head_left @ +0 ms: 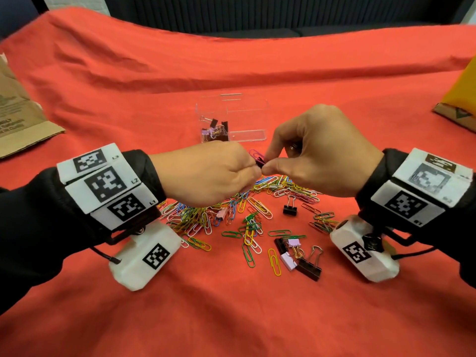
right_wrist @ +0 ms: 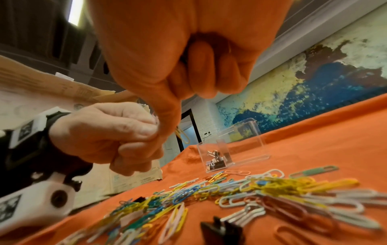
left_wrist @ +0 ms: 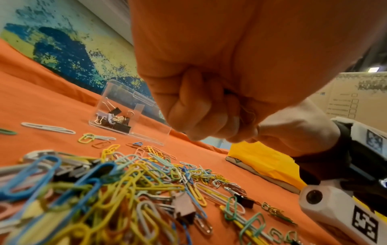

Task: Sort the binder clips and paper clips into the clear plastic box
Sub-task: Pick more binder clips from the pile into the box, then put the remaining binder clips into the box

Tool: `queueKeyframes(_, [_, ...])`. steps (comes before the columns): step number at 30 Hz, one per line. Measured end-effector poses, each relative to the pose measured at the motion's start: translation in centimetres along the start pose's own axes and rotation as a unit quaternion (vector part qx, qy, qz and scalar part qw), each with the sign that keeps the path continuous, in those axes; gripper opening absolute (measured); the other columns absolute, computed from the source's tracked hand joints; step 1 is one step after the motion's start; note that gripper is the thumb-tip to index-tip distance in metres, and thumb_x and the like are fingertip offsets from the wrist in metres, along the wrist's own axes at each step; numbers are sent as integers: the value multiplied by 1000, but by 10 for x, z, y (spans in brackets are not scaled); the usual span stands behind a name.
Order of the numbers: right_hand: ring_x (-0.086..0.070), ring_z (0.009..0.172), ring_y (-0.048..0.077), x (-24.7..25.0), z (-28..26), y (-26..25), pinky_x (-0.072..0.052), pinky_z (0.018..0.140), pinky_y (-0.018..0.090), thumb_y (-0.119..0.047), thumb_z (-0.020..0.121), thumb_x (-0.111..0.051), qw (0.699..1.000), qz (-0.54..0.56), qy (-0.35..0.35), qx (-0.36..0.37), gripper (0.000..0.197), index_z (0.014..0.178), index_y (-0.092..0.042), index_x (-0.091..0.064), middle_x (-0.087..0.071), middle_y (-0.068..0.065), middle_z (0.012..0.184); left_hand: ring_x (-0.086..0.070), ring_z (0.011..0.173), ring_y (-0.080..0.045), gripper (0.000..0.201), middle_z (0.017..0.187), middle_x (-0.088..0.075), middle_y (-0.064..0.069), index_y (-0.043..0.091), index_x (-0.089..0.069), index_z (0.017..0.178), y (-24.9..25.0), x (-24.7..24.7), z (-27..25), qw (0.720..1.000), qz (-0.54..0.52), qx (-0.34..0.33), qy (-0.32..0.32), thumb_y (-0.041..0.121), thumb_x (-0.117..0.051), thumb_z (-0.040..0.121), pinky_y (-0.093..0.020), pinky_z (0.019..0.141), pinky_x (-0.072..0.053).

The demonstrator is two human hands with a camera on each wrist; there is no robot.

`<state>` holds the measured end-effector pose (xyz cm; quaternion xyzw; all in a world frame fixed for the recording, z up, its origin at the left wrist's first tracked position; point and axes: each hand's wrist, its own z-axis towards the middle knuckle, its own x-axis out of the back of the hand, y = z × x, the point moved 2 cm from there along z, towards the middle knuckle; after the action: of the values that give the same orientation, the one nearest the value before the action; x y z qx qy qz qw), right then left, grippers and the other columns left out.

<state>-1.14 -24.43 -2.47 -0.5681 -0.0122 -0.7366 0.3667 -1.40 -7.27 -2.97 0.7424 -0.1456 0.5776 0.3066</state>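
Note:
Above the pile, my left hand (head_left: 253,168) and right hand (head_left: 268,161) meet fingertip to fingertip. Both pinch a small black binder clip (head_left: 260,162) with a pink paper clip (head_left: 254,152) hooked on it. In the right wrist view a paper clip (right_wrist: 183,137) hangs just behind my right thumb. Behind the hands stands the clear plastic box (head_left: 257,136) (left_wrist: 150,136) (right_wrist: 247,159), open, with several binder clips (head_left: 215,130) in its left compartment. Coloured paper clips (head_left: 231,202) (left_wrist: 125,182) (right_wrist: 261,185) lie heaped under the hands.
Loose binder clips lie on the red cloth (head_left: 231,318): a black one (head_left: 289,206), a pink one (head_left: 221,213), and a black and lilac cluster (head_left: 298,256) near my right wrist. A brown paper bag (head_left: 18,112) lies far left, a yellow packet (head_left: 461,94) far right.

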Motion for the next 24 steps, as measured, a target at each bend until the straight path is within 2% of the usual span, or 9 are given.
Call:
queueKeyframes(4, [-29,40,8,0,-1,5,-24,44,21,-19,79,-85,988,150,-21,4,6,76,-15,-81,-36,-8,41,-31,55,-14,40,62,-36,-3,10,-47,70,-1,0,-3,999,1,-6,-40,26,-38,106,-31,57,-34])
queueKeyframes(7, [-26,39,6,1,4,3,-22,43,21,-15,80,-83,983,185,-13,-5,7,78,-10,-80,-35,-10,38,-32,56,-15,37,61,-38,-6,10,-46,71,4,-5,-1,998,24,-14,-49,25,-39,104,-30,57,-33])
queueKeyframes(11, [-29,38,6,6,14,12,-25,41,18,-20,80,-82,991,128,0,-41,11,75,-11,-79,-37,-10,37,-43,53,-12,34,56,-43,-1,24,-69,85,3,-1,0,998,21,-35,-46,32,-42,104,-18,53,-33])
queueKeyframes(13, [-34,39,5,5,14,20,-28,41,17,-22,81,-81,994,76,-39,-62,12,76,-11,-80,-45,-7,42,-40,52,-9,31,55,-41,1,29,-75,101,-4,2,-3,998,-10,-37,-46,34,-45,104,-18,52,-33])
queueKeyframes(16, [-40,45,2,-3,5,27,-35,44,21,-24,87,-75,990,44,-118,-66,13,82,-14,-82,-59,-3,50,-35,49,-3,29,51,-37,11,28,-73,118,-10,5,-7,991,-121,-48,-43,30,-48,104,-17,52,-32])
queueKeyframes(18, [-44,43,4,-7,-1,28,-33,43,15,-29,87,-74,987,6,-146,-66,12,80,-21,-80,-54,-12,45,-35,46,-4,28,51,-35,13,23,-71,119,-15,4,-8,970,-233,-62,-35,22,-46,105,-18,48,-31])
queueKeyframes(21, [-51,47,0,-8,-9,24,-35,46,11,-40,77,-79,974,-67,-210,-61,12,78,-28,-75,-54,-9,45,-22,47,-13,24,61,-27,-2,20,-68,99,-26,0,-8,910,-411,-49,-22,29,-46,103,-20,42,-19])
queueKeyframes(22, [-51,49,-1,-10,-12,22,-35,48,12,-44,75,-81,967,-89,-231,-59,17,82,-30,-74,-54,-8,48,-18,48,-10,24,63,-24,-2,20,-64,92,-28,-1,-7,885,-464,-38,-25,30,-44,100,-18,43,-15])
queueKeyframes(24, [-44,57,-5,-13,-14,18,-41,60,23,-48,74,-80,960,-127,-245,-52,22,89,-33,-74,-53,-9,57,-13,50,-6,21,65,-21,-1,19,-54,81,-30,-1,-7,831,-554,-28,-47,27,-41,95,-16,45,-9])
